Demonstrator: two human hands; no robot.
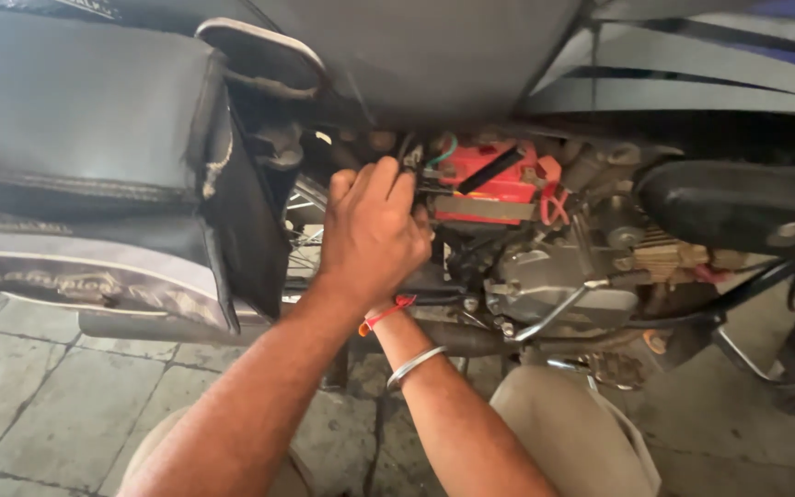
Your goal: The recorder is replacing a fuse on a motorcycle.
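Note:
My left hand (370, 230) reaches into the open side of a motorcycle, just left of a red battery (499, 184). Its fingertips are curled around a black wire connector (409, 158) at the battery's left end, beside a green wire (448, 152). My right forearm comes up from below, with a metal bangle (413, 365) and a red thread (386, 315) at the wrist. My right hand itself is hidden behind my left hand.
A black saddlebag (94, 147) hangs at the left, under the seat. The grey engine case (554, 285) and kick lever (554, 313) sit below the battery. A black side cover (738, 202) is at the right. Paved ground (39, 396) lies below.

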